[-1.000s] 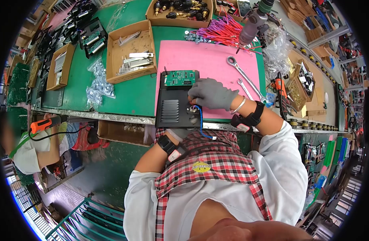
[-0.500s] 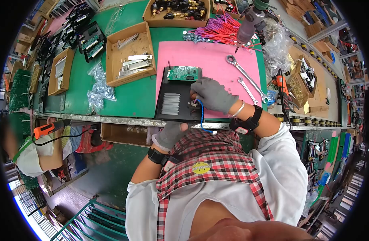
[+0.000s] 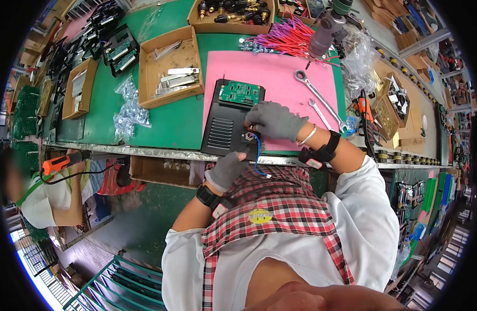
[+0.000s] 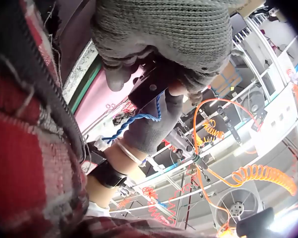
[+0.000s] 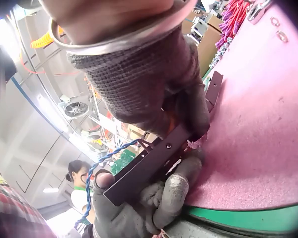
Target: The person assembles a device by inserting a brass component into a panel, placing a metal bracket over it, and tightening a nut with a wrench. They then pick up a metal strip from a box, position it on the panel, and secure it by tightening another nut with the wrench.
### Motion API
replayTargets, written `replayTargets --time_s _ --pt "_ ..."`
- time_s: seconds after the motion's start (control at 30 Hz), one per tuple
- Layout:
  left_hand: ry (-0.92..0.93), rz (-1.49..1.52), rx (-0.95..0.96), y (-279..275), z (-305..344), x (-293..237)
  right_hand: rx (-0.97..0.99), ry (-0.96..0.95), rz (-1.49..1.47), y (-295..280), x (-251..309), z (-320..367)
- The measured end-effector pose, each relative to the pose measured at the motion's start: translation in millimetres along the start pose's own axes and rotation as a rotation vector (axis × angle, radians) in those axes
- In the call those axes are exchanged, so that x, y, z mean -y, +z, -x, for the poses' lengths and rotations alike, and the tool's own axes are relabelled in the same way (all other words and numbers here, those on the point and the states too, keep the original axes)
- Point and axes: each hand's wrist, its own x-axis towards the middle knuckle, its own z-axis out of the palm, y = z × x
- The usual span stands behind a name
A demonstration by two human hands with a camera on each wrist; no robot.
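Note:
A black sheet-metal panel [image 3: 233,115] with louvre slots lies tilted over the pink mat. At its far end is a green circuit board [image 3: 241,93]. My gloved left hand [image 3: 228,170] grips the near edge, bare thumb tip on top; the right wrist view shows its fingers [image 5: 174,198] beneath the panel. The gloved right hand [image 3: 276,122] holds the right edge with curled fingers, beside a round metal fitting [image 3: 249,137]. What lies inside its fingers is hidden. A twisted blue cable [image 3: 257,158] hangs from the fitting over the near edge, ending in a white plug [image 3: 268,176].
Two wrenches [image 3: 321,101] lie on the pink mat [image 3: 280,67], right of the panel. A power screwdriver [image 3: 324,36] hangs above red cables [image 3: 285,41]. Left stands a cardboard box [image 3: 145,78] of metal strips, beside bagged small parts [image 3: 130,111]. Another person [image 3: 51,199] is at left.
My left hand has come out from below the panel to its near edge, thumb now on top. The panel has turned slightly clockwise and tipped. The right hand stays at its right edge.

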Motion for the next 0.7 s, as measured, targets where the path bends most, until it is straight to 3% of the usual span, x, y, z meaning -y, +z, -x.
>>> replayTargets --time_s 0.13,0.23,0.3,0.5,0.63,0.7 --pt "-0.055 0.034 -0.057 2.1 1.6 1.2 -0.011 0.046 0.075 2.0 6.3 0.1" --pt "-0.093 0.312 -0.037 20.3 9.1 -41.1 0.003 0.089 0.106 0.2 10.9 -0.6" --pt "0.006 0.483 0.011 27.0 5.7 -41.3 0.041 0.081 0.079 -4.4 9.9 -0.5" --pt "0.055 0.434 -0.001 33.8 7.7 -49.4 0.098 0.104 0.098 -11.5 9.9 -3.8" --pt "0.079 -0.253 -0.101 17.3 10.6 -20.5 0.119 0.169 0.206 -21.5 29.7 0.2" --pt "0.098 -0.664 -0.126 26.9 20.3 -45.6 0.077 0.148 0.165 -19.8 26.9 1.8"
